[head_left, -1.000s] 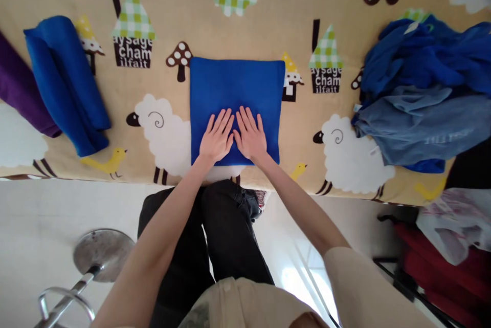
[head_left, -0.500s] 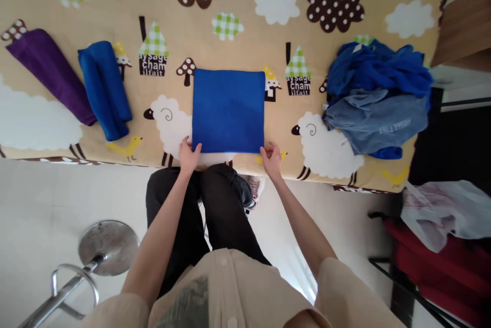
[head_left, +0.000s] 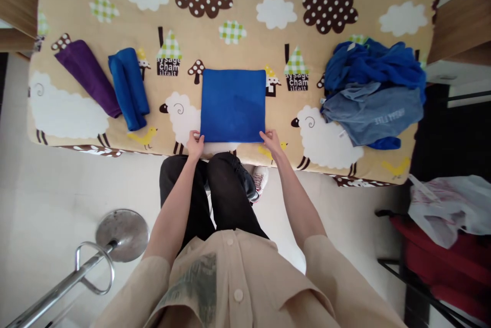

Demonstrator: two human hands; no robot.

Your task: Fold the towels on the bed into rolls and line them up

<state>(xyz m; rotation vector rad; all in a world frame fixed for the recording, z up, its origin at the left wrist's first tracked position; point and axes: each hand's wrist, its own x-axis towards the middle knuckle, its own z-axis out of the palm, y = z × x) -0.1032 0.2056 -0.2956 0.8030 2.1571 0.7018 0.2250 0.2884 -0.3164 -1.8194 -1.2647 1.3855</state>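
A folded blue towel (head_left: 233, 105) lies flat as a neat rectangle on the patterned bedspread (head_left: 238, 54), right in front of me. At its near left corner, my left hand (head_left: 195, 145) pinches the edge between thumb and fingers. My right hand (head_left: 272, 143) grips the near right corner the same way. The fingertips beneath the fabric are partly hidden. Off to the left are a rolled purple towel (head_left: 88, 77) and a rolled blue towel (head_left: 128, 89), side by side and slanted.
A crumpled pile of blue cloths (head_left: 378, 67) with a grey-blue cloth (head_left: 374, 113) on top sits at the right. A metal stool (head_left: 123, 236) lies on the floor at lower left. A white plastic bag (head_left: 450, 205) rests on a red item (head_left: 448, 266) at lower right.
My view has shifted, so more of the bedspread's left side shows. Both hands stay at the towel's near corners, and the towel keeps its shape.
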